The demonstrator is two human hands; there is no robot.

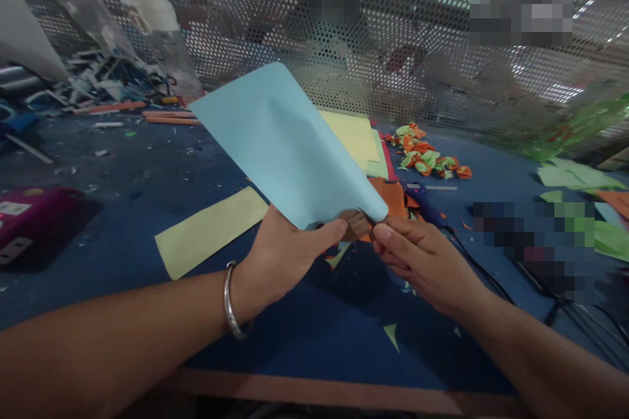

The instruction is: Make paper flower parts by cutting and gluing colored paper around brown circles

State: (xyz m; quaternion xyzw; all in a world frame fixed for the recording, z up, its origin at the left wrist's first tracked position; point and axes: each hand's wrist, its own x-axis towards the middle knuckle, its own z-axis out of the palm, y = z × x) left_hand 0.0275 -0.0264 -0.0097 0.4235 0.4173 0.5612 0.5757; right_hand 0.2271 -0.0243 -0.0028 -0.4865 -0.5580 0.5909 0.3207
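A light blue sheet of paper [285,144] is held up over the dark blue table [147,177], curled at its lower corner. My left hand [280,255], with a metal bangle at the wrist, pinches that lower corner between thumb and fingers. My right hand [417,258] grips the same corner from the right, its fingers closed together. The two hands almost touch at the paper's tip.
A yellow paper strip [211,229] lies left of my hands. Yellow, green and orange sheets [358,141] are stacked behind the blue paper, with orange and green paper flowers [425,157] beyond. A magenta box [29,216] sits at far left. Perforated metal mesh [246,26] walls the back.
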